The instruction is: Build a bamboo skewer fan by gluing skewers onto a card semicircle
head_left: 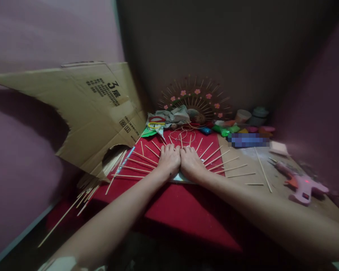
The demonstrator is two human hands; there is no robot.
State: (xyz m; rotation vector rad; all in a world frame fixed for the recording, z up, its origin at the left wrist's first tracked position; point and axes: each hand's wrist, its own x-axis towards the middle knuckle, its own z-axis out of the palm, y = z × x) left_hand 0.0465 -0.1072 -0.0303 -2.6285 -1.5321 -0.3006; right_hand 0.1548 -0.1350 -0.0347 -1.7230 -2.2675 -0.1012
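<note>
My left hand and my right hand lie side by side, touching, over the middle of a fan of thin wooden sticks. The fingers of both are curled and pressed down, and what lies under them is hidden. Between the two hands, at the fingertips, one stick points away from me. A pale flat base shows below my wrists, with the sticks spreading from it to both sides. Everything rests on a red cloth.
A cut cardboard sheet leans at left above a bundle of sticks. Scissors lie on crumpled cloth behind. A decorated stick fan stands against the wall. A pink glue gun with a red light is at right.
</note>
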